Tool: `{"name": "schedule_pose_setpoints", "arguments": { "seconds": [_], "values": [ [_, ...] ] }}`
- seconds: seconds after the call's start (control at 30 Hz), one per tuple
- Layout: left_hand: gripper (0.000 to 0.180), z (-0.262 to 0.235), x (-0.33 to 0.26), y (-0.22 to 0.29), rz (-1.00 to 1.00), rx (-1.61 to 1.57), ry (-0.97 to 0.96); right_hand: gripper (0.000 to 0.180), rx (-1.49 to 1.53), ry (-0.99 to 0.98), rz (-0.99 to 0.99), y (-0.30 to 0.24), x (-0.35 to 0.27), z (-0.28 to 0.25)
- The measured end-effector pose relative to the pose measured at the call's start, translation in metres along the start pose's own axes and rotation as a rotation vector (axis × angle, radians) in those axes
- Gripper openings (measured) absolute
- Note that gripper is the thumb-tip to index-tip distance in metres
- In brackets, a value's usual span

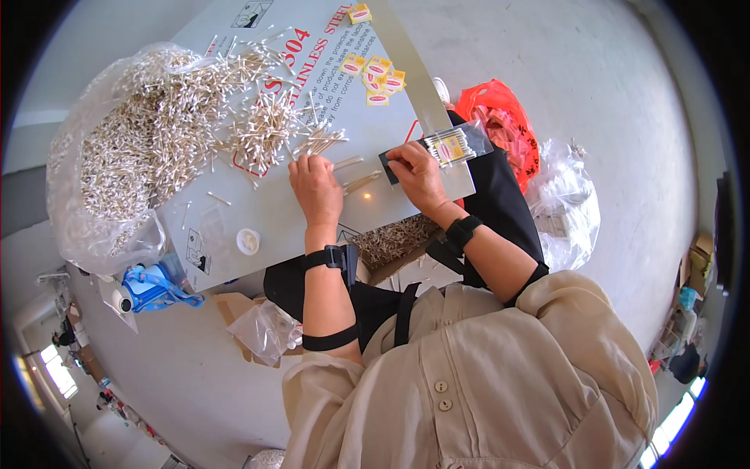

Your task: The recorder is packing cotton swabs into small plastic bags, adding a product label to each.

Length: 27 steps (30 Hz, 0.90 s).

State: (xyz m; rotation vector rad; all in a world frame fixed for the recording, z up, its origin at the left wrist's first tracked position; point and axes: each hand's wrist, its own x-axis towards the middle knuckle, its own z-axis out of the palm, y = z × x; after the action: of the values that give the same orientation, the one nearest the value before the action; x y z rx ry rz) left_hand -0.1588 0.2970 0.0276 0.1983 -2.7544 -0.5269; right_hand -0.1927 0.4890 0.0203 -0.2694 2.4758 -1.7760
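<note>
My left hand [316,187] is on the table with its fingers curled closed beside a small fan of cotton swabs [322,141]. Whatever it may pinch is hidden. My right hand [419,176] is also closed, thumb and fingers together over a dark flat piece [388,167] near the table's right edge. Touching distance from its knuckles lies a clear packet [459,146] of swabs with a yellow label inside. A few loose swabs [359,184] lie between the hands. Farther left, a heap of swabs [269,125] spreads from a large clear bag of swabs [141,133].
Yellow-and-white labels [376,74] lie at the table's far side. A small round white tub [248,241] stands near the front edge. Red [500,125] and clear plastic bags [564,207] are on the right. Below the table is a box of swabs [394,238]; a blue strapped item [152,289] is at left.
</note>
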Motion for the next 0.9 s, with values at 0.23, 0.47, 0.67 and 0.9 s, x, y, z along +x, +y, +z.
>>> {"name": "schedule_pose_setpoints", "arguments": {
  "seconds": [0.23,0.47,0.67,0.9],
  "values": [
    [0.015,0.001,0.011,0.002,0.030,0.013,-0.095,0.012,-0.057,-0.068,-0.044,-0.003,-0.016,-0.001],
    [0.013,0.001,0.013,-0.003,0.038,0.062,-0.077,0.015,-0.203,-0.118,-0.372,0.006,-0.016,-0.001],
    [0.019,-0.005,0.002,0.001,0.007,-0.007,-0.046,0.015,-0.193,-0.136,-0.338,0.005,-0.017,-0.002],
    [0.010,0.004,0.023,0.000,0.133,0.105,-0.141,0.014,-0.179,-0.128,-0.325,0.007,-0.015,-0.002]
  ]
}}
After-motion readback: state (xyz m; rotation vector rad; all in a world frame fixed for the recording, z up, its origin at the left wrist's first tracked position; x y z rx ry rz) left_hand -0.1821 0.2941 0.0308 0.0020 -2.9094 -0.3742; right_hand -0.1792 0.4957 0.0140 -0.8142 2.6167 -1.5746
